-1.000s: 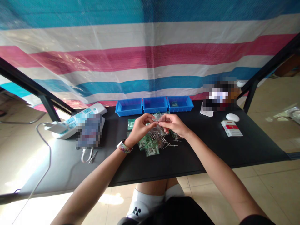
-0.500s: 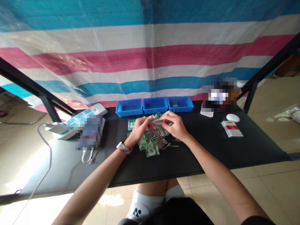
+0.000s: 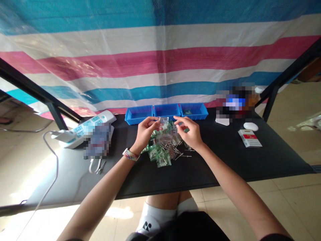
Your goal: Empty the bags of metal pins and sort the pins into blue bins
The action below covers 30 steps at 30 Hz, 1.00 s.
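My left hand (image 3: pixel 148 130) pinches a small clear plastic bag (image 3: pixel 164 122) by its left side, holding it up over the pile. To the right of the bag, my right hand (image 3: pixel 189 131) is open, fingers apart and nothing visible in them. Below both hands lies a pile of small green-printed plastic bags (image 3: pixel 163 159) with pale pieces inside. Loose metal pins that look like rivets (image 3: pixel 178 156) are scattered at the pile's right side. Part of the heap is hidden behind my hands.
Three blue bins stand in a row at the back: left (image 3: pixel 139 115), middle (image 3: pixel 167 110), right (image 3: pixel 194 111), the right one with a small item inside. A power strip (image 3: pixel 87 127) lies left. A red-and-white box (image 3: pixel 250 138) and a white oval object (image 3: pixel 250 126) sit right on the black table (image 3: pixel 215 164).
My right hand has let go of the small clear bag and moved slightly right, its fingers opening. My left hand has shifted a little left and up, still holding the bag.
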{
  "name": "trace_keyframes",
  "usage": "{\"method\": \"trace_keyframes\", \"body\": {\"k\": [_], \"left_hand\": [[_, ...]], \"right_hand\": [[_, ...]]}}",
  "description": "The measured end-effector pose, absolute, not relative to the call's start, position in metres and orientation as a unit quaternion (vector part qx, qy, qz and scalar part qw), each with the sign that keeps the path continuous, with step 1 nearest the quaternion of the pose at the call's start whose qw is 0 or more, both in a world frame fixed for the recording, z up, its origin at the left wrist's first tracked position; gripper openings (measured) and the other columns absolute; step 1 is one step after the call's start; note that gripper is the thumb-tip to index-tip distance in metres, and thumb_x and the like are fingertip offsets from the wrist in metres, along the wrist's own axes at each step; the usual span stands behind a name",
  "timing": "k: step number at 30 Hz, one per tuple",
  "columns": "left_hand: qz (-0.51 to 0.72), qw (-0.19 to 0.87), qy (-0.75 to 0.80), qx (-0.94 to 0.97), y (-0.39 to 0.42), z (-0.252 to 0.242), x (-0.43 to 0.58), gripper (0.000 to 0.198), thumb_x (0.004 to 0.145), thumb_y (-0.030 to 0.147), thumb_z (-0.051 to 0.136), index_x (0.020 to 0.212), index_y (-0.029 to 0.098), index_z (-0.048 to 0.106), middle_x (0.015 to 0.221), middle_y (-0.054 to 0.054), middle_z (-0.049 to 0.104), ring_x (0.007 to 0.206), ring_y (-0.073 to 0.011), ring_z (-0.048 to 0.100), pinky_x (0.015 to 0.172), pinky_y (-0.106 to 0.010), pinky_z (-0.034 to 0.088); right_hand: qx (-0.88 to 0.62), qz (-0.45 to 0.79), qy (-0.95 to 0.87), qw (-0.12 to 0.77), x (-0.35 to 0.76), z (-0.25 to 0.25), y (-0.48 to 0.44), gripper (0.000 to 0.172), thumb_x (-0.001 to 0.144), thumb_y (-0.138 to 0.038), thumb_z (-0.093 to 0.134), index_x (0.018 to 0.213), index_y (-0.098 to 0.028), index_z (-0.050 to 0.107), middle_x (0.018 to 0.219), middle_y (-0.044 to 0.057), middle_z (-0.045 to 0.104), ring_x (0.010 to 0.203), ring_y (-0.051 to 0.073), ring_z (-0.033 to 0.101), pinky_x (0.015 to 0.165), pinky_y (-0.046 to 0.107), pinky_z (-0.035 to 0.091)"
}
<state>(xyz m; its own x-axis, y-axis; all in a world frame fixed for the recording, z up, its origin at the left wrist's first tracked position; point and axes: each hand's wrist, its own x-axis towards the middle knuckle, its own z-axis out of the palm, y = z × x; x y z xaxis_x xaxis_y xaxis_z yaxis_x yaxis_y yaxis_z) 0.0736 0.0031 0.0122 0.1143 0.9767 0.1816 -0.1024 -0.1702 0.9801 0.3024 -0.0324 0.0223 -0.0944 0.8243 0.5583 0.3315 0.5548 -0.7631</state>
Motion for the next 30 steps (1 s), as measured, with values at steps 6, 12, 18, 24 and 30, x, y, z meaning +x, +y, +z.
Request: {"method": "trace_keyframes", "body": {"k": [6,12,18,24,30], "left_hand": [[0.645,0.438,0.430,0.454,0.024,0.012,0.053,0.041,0.081,0.048,0.089,0.101,0.019,0.069,0.084,-0.002,0.078,0.069,-0.0173,0.079,0.064,-0.024,0.058],[0.700,0.381,0.444,0.409,0.038,0.014,0.033,0.038,0.082,0.044,0.088,0.101,0.020,0.066,0.086,-0.001,0.079,0.067,-0.0172,0.080,0.061,-0.022,0.057],[0.709,0.379,0.454,0.385,0.043,0.010,0.023,0.039,0.084,0.044,0.085,0.108,0.020,0.064,0.102,-0.008,0.083,0.073,-0.0193,0.082,0.061,-0.022,0.058],[0.701,0.417,0.429,0.387,0.039,0.009,0.022,0.029,0.091,0.044,0.071,0.105,0.019,0.066,0.114,-0.013,0.083,0.074,-0.0197,0.082,0.064,-0.026,0.061],[0.714,0.410,0.425,0.375,0.040,0.009,0.024,0.022,0.085,0.038,0.072,0.095,0.020,0.063,0.099,-0.007,0.082,0.072,-0.0189,0.081,0.061,-0.024,0.059]], "right_hand": [[-0.469,0.245,-0.612,0.589,0.315,0.017,-0.020,0.026,0.096,-0.031,0.065,0.117,-0.022,0.076,0.099,0.005,0.077,0.064,0.015,0.069,0.060,0.029,0.058],[-0.505,0.241,-0.614,0.557,0.326,0.017,-0.012,0.017,0.091,-0.030,0.065,0.098,-0.021,0.077,0.095,0.005,0.077,0.069,0.017,0.072,0.062,0.029,0.056],[-0.521,0.196,-0.683,0.472,0.333,0.015,-0.009,0.013,0.085,-0.018,0.065,0.087,-0.020,0.077,0.088,0.004,0.075,0.071,0.018,0.067,0.069,0.032,0.054],[-0.466,0.226,-0.792,0.322,0.340,0.018,-0.013,0.008,0.083,-0.021,0.081,0.090,-0.022,0.078,0.088,0.003,0.075,0.083,0.022,0.067,0.079,0.034,0.052],[-0.441,0.156,-0.854,0.230,0.338,0.017,-0.017,0.034,0.078,-0.026,0.092,0.109,-0.023,0.080,0.096,0.006,0.074,0.095,0.028,0.064,0.089,0.042,0.053]]}}
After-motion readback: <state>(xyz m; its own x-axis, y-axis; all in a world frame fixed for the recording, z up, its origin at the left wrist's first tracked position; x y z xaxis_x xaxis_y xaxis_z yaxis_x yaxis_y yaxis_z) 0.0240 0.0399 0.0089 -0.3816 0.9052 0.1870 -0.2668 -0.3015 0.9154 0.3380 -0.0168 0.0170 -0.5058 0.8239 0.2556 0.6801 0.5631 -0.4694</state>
